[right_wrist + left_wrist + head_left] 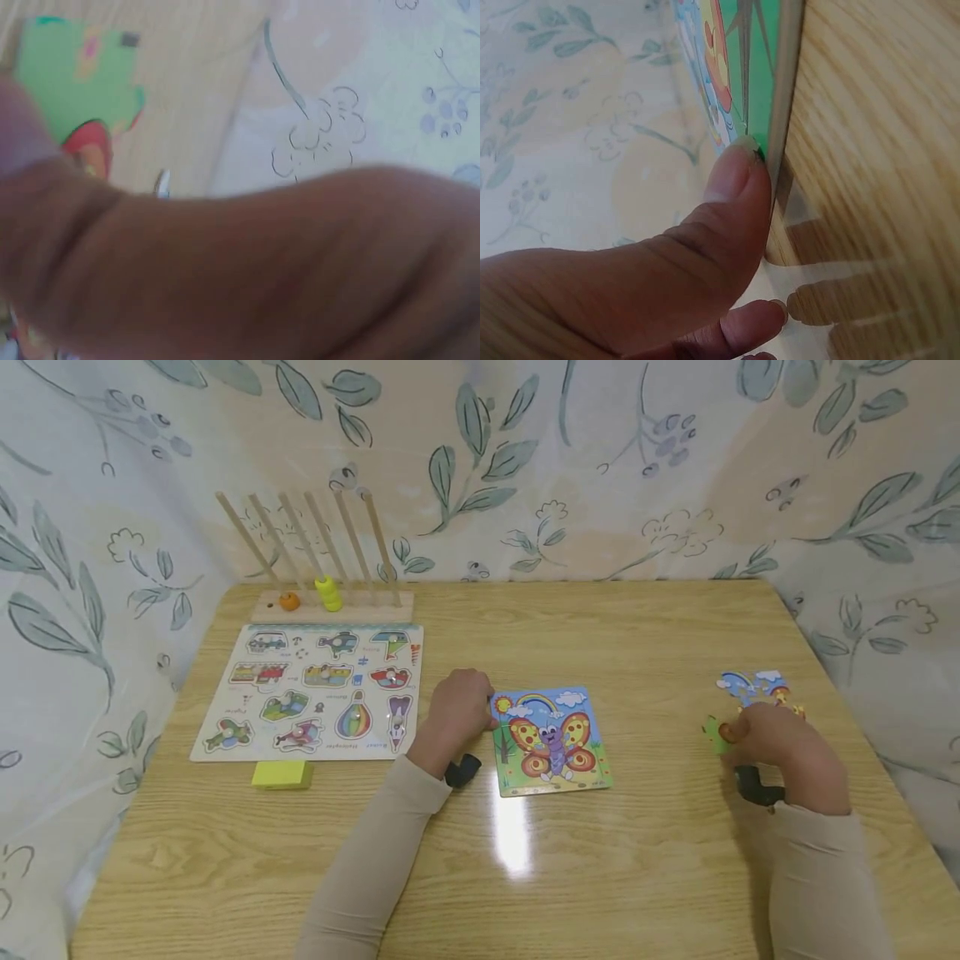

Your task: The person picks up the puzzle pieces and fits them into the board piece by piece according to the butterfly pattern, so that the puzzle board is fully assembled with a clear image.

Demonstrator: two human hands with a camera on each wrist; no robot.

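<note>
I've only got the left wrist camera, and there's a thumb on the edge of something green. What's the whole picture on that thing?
Observer: The board shows a smiling purple butterfly.
Operator: Ooh, nice! I can't see the other hand at all. What's it up to?
Observer: Out to the right of the board, the right hand seems to be pinching a green piece.
</note>
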